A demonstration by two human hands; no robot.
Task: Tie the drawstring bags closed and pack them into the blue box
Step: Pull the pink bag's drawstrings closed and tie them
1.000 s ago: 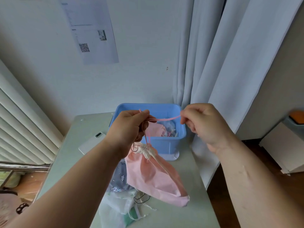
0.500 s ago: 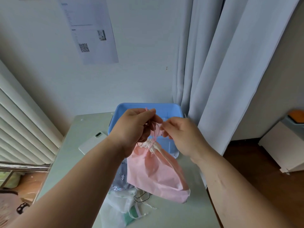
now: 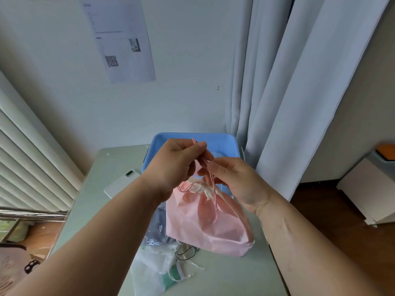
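Two pinches on pink drawstring (image 3: pixel 212 182): left hand (image 3: pixel 171 165), right hand (image 3: pixel 234 183); pink bag (image 3: pixel 205 225) below

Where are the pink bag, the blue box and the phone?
pink bag (image 3: pixel 205 227), head view, middle of its body
blue box (image 3: pixel 218 136), head view, far rim
phone (image 3: pixel 120 183), head view, white back
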